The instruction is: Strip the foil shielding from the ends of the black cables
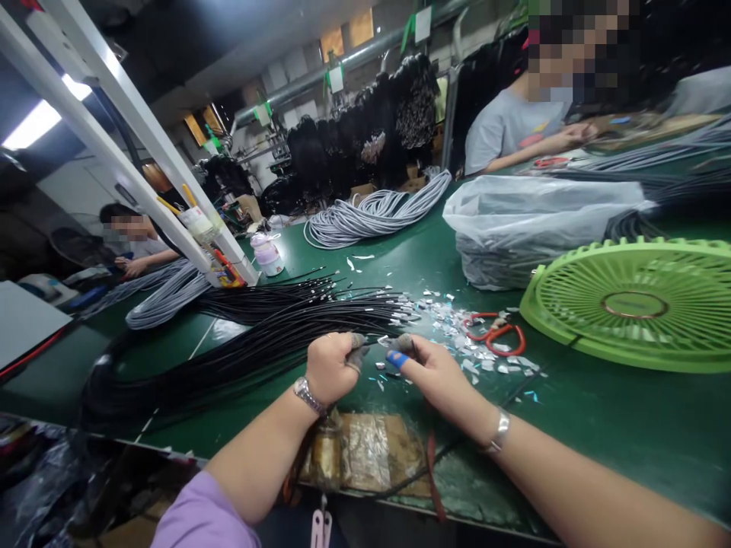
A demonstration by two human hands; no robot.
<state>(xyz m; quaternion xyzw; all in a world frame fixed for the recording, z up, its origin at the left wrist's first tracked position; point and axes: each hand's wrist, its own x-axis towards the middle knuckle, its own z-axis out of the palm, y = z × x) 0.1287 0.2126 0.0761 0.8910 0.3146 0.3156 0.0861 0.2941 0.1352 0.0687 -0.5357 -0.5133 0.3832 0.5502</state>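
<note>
My left hand (pixel 336 369), with grey covers on its fingertips, is closed round a black cable (pixel 371 344) close to its end. Facing it, my right hand (pixel 431 373) is pinched shut at the pale tip of that cable; what lies between its fingers is too small to make out. Blue tape wraps the right thumb. Behind and left of my hands, a long bundle of black cables (pixel 245 358) lies with its ends toward the right. White and blue scraps (pixel 451 327) are scattered just beyond my right hand, beside red-handled scissors (pixel 507 340).
A green fan (pixel 571 335) lies at right, before a translucent plastic bag (pixel 485 228). Grey cable coils (pixel 382 217) and a lilac bottle (pixel 266 255) stand farther back. White posts (pixel 154 144) rise at left. A taped cardboard piece (pixel 371 449) lies at the near edge. Two people sit across.
</note>
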